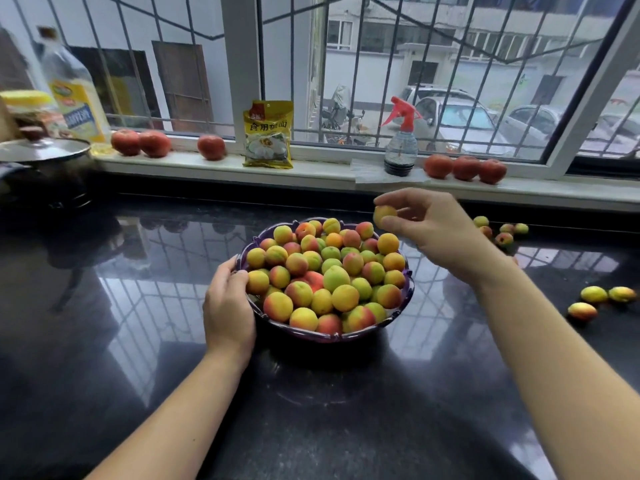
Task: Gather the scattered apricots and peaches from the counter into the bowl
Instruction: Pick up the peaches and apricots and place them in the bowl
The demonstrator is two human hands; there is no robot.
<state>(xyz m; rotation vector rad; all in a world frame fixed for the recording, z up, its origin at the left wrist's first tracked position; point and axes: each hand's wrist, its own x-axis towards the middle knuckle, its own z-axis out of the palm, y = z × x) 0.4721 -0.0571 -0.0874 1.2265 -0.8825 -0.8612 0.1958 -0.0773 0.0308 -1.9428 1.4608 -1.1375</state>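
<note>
1. Bowl (pixel 398 315) mid-surface, heaped with fruit; mostly done.
2. Right hand (pixel 429 223) fingers pinch an apricot (pixel 382 215) over the far right rim.
3. Left hand (pixel 227 303) grips the near left rim.
4. Left to gather: loose fruit (pixel 594 294) on the right.

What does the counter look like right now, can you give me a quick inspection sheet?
Surface: glossy black counter.
Job's things: purple bowl heaped with fruit; loose apricots at right.
Clutter: red peaches, yellow packet, spray bottle, oil bottle along the sill.
Grippers: left hand holds the bowl's rim; right hand pinches one apricot above the rim.
Cables: nothing seen.
Surroundings: barred window, parked cars outside.
</note>
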